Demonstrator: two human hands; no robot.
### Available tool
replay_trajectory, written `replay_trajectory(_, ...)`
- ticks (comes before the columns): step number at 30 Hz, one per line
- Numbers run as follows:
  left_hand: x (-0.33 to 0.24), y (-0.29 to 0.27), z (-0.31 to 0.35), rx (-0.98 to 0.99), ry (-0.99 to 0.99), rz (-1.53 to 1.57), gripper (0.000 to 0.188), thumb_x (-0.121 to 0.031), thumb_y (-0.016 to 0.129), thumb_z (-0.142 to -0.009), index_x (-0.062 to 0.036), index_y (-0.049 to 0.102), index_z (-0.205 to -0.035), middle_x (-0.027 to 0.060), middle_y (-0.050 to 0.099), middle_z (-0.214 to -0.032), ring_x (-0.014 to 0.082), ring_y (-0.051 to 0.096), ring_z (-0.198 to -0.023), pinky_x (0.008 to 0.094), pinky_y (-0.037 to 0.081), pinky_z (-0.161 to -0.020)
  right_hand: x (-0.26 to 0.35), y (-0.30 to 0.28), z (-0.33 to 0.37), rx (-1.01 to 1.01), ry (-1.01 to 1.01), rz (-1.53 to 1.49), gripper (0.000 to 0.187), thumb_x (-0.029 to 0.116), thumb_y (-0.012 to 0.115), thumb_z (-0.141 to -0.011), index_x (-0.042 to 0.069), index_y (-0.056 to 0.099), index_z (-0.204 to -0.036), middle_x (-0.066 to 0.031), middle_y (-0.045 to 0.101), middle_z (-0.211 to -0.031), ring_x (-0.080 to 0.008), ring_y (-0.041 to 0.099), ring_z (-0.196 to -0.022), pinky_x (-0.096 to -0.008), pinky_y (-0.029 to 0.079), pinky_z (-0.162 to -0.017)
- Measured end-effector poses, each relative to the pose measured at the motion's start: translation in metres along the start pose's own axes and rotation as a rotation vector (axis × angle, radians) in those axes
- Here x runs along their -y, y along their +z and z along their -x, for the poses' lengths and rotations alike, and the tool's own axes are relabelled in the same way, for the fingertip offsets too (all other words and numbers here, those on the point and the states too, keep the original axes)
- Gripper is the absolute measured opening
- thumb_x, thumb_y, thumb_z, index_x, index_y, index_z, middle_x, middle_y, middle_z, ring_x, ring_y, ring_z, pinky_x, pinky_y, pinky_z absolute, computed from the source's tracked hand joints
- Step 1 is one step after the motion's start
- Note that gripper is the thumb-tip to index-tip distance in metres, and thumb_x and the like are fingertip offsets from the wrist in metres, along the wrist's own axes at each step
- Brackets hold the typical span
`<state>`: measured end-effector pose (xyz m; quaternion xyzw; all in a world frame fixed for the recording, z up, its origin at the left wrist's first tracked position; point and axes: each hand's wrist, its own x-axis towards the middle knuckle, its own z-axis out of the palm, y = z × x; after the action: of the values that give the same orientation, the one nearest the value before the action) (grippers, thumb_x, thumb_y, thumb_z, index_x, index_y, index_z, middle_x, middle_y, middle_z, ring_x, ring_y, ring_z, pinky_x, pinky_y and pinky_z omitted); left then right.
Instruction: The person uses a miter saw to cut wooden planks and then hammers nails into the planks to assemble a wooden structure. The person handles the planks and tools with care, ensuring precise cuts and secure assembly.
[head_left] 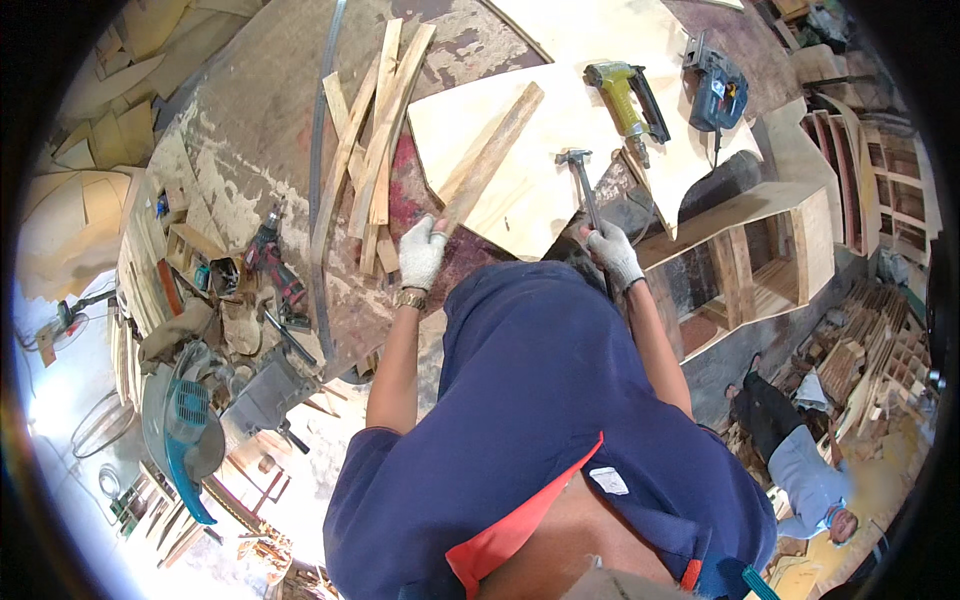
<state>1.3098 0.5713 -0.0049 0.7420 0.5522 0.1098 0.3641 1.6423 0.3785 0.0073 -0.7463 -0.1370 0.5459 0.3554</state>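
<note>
My left hand (pixel 422 253), in a white fingerless work glove, grips the near end of a narrow wood strip (pixel 492 157). The strip slants away to the right above a pale plywood sheet (pixel 450 120). In my right hand (pixel 612 252), gloved the same way, is a claw hammer (pixel 583 180), its head pointing away from me over the plywood. A yellow-green nail gun (pixel 628 105) lies beyond the hammer, and a blue jigsaw (pixel 714 90) sits to its right. Several loose wood strips (pixel 385 130) lie crossed to the left of my left hand.
A wooden frame with compartments (pixel 745 255) stands at the right. Left are a red cordless drill (pixel 270 262), a long metal strip (pixel 318 180) and a teal power saw (pixel 190 420). Another person (pixel 805 470) is at the lower right among stacked wood.
</note>
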Motion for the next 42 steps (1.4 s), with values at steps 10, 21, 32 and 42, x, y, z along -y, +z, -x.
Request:
replay_trajectory(10, -0.078, 0.067, -0.049, -0.278, 0.343, -0.423, 0.053, -0.041, 0.070, -0.093, -0.0028, 0.065, -0.129, 0.0175, 0.066, -0.134, 0.0378, 0.061, -0.123, 0.0515, 0.047, -0.101, 0.007, 0.008, 0.015, -0.345, -0.265, 0.443, 0.037, 0.037, 0.065, -0.102, 0.000, 0.068, -0.107, -0.0214, 0.069, -0.084, -0.0355, 0.067, -0.076, -0.0460, 0.052, -0.074)
replay_trajectory(21, -0.059, 0.108, -0.058, -0.281, 0.405, -0.588, 0.099, -0.065, 0.054, -0.098, 0.0067, 0.032, -0.162, 0.0271, 0.026, -0.172, 0.0452, 0.021, -0.161, 0.0591, 0.016, -0.130, 0.025, 0.045, 0.002, -0.396, -0.454, 0.304, 0.035, 0.034, 0.057, -0.106, 0.002, 0.064, -0.117, -0.0275, 0.068, -0.091, -0.0479, 0.067, -0.089, -0.0522, 0.051, -0.078)
replay_trajectory(32, -0.061, 0.106, -0.064, -0.162, 0.317, -0.561, 0.105, -0.067, 0.051, -0.099, 0.0140, 0.028, -0.160, 0.0334, 0.026, -0.170, 0.0462, 0.020, -0.161, 0.0559, 0.012, -0.131, 0.037, 0.082, -0.001, -0.372, -0.509, 0.487, 0.027, 0.032, 0.058, -0.106, 0.007, 0.065, -0.114, -0.0269, 0.066, -0.076, -0.0483, 0.068, -0.075, -0.0547, 0.050, -0.065)
replay_trajectory(42, -0.062, 0.102, -0.064, -0.150, 0.337, -0.585, 0.107, -0.066, 0.054, -0.097, 0.0146, 0.026, -0.161, 0.0331, 0.027, -0.170, 0.0457, 0.020, -0.161, 0.0556, 0.013, -0.131, 0.045, 0.067, 0.002, -0.288, -0.451, 0.793, 0.034, 0.035, 0.058, -0.105, 0.006, 0.060, -0.124, -0.0279, 0.069, -0.077, -0.0492, 0.069, -0.077, -0.0599, 0.051, -0.069)
